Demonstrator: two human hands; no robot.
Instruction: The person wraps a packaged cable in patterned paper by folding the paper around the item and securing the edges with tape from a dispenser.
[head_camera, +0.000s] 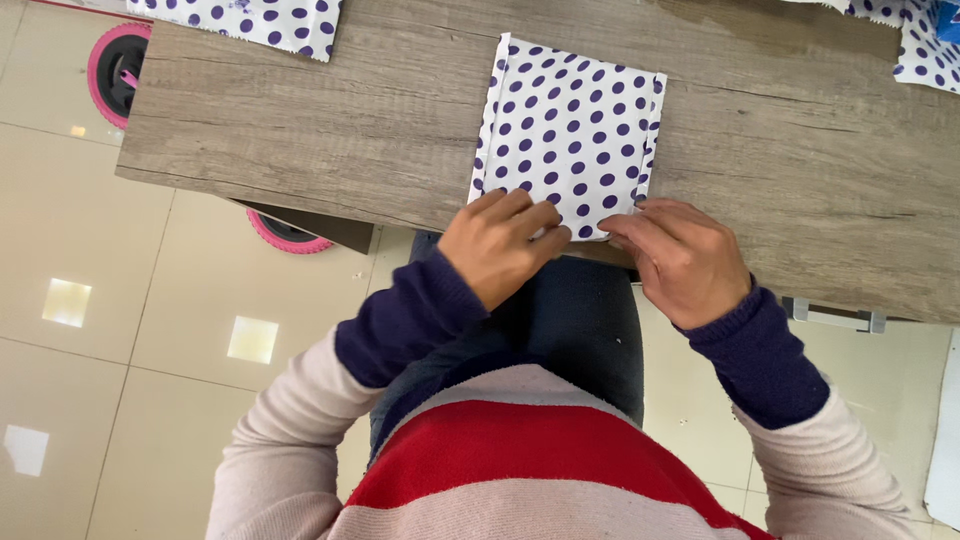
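A white paper sheet with purple dots (568, 130), folded into a flat rectangle with narrow side flaps, lies on the wooden table (300, 130). My left hand (497, 243) presses its fingertips on the near-left edge of the sheet. My right hand (682, 258) pinches the near-right corner at the table's front edge. Both hands touch the sheet's near edge, and that edge is partly hidden under my fingers.
Another dotted sheet (250, 20) lies at the table's far left edge, and more dotted paper (925, 45) sits at the far right. A pink-rimmed wheel (115, 70) shows beyond the table's left end, another (285, 235) beneath it. A metal handle (835, 317) sits under the table's right side.
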